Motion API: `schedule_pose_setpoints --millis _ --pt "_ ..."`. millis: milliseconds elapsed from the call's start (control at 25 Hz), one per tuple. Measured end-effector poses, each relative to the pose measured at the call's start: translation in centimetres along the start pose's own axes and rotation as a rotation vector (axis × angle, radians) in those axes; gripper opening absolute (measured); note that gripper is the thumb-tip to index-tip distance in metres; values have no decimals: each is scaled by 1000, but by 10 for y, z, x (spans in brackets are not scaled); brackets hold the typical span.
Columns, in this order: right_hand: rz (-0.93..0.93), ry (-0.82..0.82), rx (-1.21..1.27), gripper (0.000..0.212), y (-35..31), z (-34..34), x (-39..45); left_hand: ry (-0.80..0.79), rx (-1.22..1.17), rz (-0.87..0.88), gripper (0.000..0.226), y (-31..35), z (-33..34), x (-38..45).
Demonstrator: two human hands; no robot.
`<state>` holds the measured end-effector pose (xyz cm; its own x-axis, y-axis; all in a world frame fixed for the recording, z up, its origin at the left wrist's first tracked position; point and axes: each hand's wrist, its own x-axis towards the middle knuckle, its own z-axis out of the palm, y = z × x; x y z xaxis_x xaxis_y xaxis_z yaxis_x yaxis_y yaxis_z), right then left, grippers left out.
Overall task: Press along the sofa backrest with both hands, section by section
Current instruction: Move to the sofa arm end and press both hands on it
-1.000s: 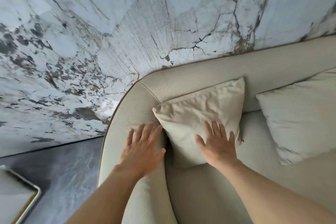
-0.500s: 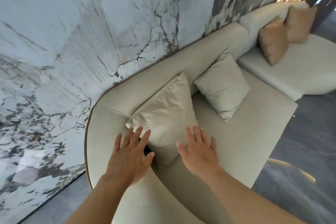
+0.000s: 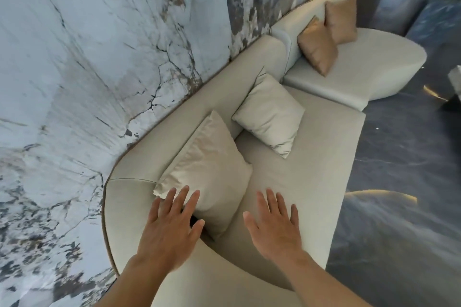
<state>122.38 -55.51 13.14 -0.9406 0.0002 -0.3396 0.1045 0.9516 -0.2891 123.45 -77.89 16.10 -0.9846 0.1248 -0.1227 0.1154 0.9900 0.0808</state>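
Observation:
A cream sofa runs along the marble wall, and its curved backrest wraps round the near end. My left hand lies flat with fingers spread on the rounded near end of the backrest, its fingertips touching the lower corner of a cream cushion. My right hand is open, palm down, over the seat just right of that cushion. Whether it touches the seat I cannot tell. Neither hand holds anything.
A second cream cushion leans on the backrest farther along. Beyond it stands a paler sofa section with two tan cushions. The marble wall is close on the left, and dark glossy floor lies to the right.
The view has swung to the right, showing more of the sofa. My right hand has come off the near cushion and now sits over the seat. My left hand stays on the backrest end.

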Motion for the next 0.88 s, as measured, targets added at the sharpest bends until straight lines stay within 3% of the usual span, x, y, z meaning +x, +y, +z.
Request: schedule_pose_setpoints --millis 240,520,720,880 --pt "149 42 3 68 -31 37 -14 -3 -11 132 65 -43 8 1" --pt "390 47 -10 68 -123 126 -67 -112 -40 352 66 -159 48 -8" --pt "503 17 -4 69 -142 173 -116 -182 -77 431 64 -174 82 -29" --pt "539 75 -9 72 -136 197 -130 -141 -81 495 68 -172 109 -28"
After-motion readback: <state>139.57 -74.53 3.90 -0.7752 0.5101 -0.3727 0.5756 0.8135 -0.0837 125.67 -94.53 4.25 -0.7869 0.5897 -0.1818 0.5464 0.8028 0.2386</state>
